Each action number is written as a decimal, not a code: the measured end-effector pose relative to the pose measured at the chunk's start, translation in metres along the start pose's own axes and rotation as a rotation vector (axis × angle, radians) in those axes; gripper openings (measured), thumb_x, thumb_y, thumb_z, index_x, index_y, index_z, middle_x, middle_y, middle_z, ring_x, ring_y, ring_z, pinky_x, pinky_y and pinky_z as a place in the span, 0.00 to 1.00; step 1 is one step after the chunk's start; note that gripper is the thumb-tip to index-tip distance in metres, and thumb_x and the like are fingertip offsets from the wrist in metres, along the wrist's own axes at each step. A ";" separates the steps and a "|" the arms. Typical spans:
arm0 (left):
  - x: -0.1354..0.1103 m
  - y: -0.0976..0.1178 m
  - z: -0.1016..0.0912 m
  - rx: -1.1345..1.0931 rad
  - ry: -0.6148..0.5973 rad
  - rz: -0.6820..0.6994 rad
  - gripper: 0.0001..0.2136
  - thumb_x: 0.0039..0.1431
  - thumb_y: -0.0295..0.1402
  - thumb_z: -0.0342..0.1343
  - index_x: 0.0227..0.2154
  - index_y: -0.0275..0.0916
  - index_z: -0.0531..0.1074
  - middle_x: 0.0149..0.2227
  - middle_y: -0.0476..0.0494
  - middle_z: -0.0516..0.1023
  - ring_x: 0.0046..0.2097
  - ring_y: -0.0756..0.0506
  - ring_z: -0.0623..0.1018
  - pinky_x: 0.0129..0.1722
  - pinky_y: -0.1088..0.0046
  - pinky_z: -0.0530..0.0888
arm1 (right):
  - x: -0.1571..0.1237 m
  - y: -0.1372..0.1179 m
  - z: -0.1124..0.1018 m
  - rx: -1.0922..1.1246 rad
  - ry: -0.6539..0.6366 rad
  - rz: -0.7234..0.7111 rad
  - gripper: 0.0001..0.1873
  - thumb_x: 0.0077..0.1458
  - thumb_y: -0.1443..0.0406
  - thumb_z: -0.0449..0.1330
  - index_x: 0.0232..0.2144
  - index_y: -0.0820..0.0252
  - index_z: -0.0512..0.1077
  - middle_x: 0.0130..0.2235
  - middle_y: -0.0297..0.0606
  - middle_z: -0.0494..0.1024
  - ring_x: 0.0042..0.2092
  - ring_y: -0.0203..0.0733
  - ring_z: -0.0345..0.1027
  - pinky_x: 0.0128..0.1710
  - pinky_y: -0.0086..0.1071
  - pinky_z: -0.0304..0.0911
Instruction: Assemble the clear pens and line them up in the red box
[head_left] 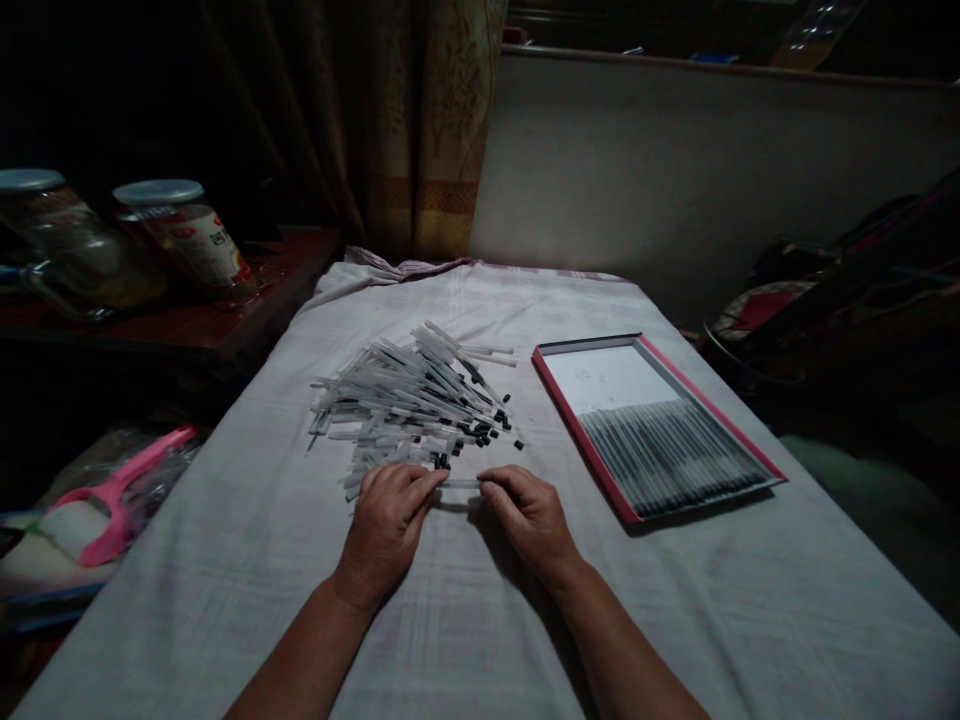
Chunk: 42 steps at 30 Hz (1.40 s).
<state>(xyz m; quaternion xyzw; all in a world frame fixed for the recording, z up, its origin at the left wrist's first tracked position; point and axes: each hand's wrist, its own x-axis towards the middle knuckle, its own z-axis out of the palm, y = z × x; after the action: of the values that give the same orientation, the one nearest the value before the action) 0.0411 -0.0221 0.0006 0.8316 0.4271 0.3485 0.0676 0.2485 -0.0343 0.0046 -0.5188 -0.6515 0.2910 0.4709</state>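
Note:
Between my two hands a slim translucent pen (pixel 461 484) lies level, one end in each. My left hand (pixel 391 515) pinches its left end, right beside a heap of loose pen parts (pixel 397 390). The fingers of my right hand (pixel 531 515) close on the other end. The heap has clear tubes, dark refills and small black caps (pixel 484 432) scattered along its right side. To the right is a shallow box (pixel 585 450) with a red rim, where pens with dark tips (pixel 667 455) lie side by side in the nearer part; its far part shows bare white bottom.
A pale checked cloth (pixel 480 640) covers the table. On a dark red side table (pixel 285 265) at left stand a lidded jar (pixel 184 240) and a glass mug (pixel 82 260). A pink-handled item (pixel 120 500) lies low on the left. Behind hangs a patterned curtain (pixel 442 130).

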 end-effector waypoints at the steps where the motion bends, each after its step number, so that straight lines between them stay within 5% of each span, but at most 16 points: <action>1: 0.000 0.000 0.000 -0.008 -0.002 0.009 0.13 0.64 0.25 0.53 0.49 0.43 0.73 0.40 0.45 0.78 0.43 0.43 0.75 0.44 0.64 0.67 | 0.000 0.001 -0.001 -0.039 -0.015 -0.013 0.10 0.59 0.64 0.56 0.30 0.58 0.77 0.29 0.37 0.79 0.31 0.39 0.73 0.33 0.29 0.66; 6: 0.000 0.003 -0.001 -0.033 0.000 0.039 0.13 0.65 0.24 0.52 0.49 0.43 0.72 0.39 0.45 0.78 0.42 0.44 0.75 0.44 0.64 0.67 | 0.000 0.005 -0.002 -0.198 -0.056 -0.034 0.23 0.63 0.59 0.51 0.17 0.58 0.68 0.19 0.33 0.69 0.23 0.34 0.64 0.25 0.27 0.58; 12: -0.001 0.001 0.002 -0.020 0.020 -0.011 0.12 0.65 0.26 0.51 0.48 0.44 0.73 0.39 0.45 0.79 0.42 0.44 0.76 0.43 0.64 0.68 | -0.003 0.000 -0.004 -0.027 -0.083 0.074 0.11 0.59 0.62 0.55 0.41 0.58 0.73 0.32 0.36 0.79 0.31 0.38 0.73 0.32 0.28 0.66; 18: -0.001 0.000 0.004 -0.032 0.018 0.005 0.12 0.65 0.27 0.52 0.49 0.44 0.73 0.40 0.45 0.79 0.42 0.44 0.76 0.44 0.63 0.68 | -0.004 0.002 -0.005 -0.099 -0.073 0.046 0.12 0.61 0.61 0.54 0.28 0.57 0.72 0.26 0.34 0.76 0.28 0.37 0.71 0.29 0.28 0.64; 22: -0.001 0.000 0.003 -0.038 0.014 -0.002 0.12 0.65 0.26 0.52 0.49 0.44 0.73 0.40 0.45 0.79 0.43 0.43 0.76 0.44 0.63 0.68 | -0.004 0.002 -0.007 -0.087 -0.094 0.044 0.08 0.58 0.63 0.56 0.39 0.57 0.73 0.31 0.35 0.79 0.30 0.37 0.72 0.31 0.27 0.66; 27: -0.001 0.000 0.002 -0.044 0.006 0.004 0.12 0.65 0.26 0.52 0.49 0.43 0.73 0.40 0.45 0.79 0.43 0.44 0.76 0.44 0.64 0.68 | -0.003 0.001 -0.008 -0.112 -0.097 -0.002 0.09 0.61 0.63 0.53 0.32 0.57 0.72 0.29 0.36 0.78 0.31 0.39 0.73 0.33 0.29 0.66; 31: -0.001 0.001 0.002 -0.036 0.010 -0.002 0.12 0.65 0.27 0.52 0.49 0.44 0.74 0.39 0.45 0.79 0.42 0.44 0.76 0.44 0.64 0.68 | -0.004 0.002 -0.008 -0.070 -0.129 0.050 0.10 0.59 0.64 0.56 0.43 0.57 0.71 0.31 0.35 0.80 0.31 0.38 0.74 0.33 0.29 0.67; 36: -0.001 0.001 0.002 -0.023 -0.005 -0.022 0.13 0.65 0.27 0.50 0.48 0.44 0.74 0.39 0.44 0.79 0.42 0.43 0.76 0.44 0.63 0.69 | -0.003 0.003 -0.010 -0.107 -0.090 0.000 0.09 0.61 0.63 0.53 0.33 0.57 0.73 0.30 0.35 0.78 0.31 0.38 0.73 0.33 0.28 0.66; 42: -0.001 0.000 0.002 -0.025 -0.011 -0.019 0.13 0.65 0.27 0.51 0.49 0.45 0.74 0.40 0.44 0.80 0.43 0.43 0.76 0.44 0.63 0.69 | -0.003 0.003 -0.012 -0.110 -0.108 -0.003 0.09 0.59 0.64 0.55 0.40 0.57 0.73 0.33 0.37 0.80 0.33 0.39 0.74 0.34 0.29 0.67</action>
<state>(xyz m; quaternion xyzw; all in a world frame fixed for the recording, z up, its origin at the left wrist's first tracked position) 0.0423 -0.0225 -0.0014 0.8285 0.4302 0.3487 0.0835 0.2603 -0.0378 0.0056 -0.5262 -0.6919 0.2816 0.4062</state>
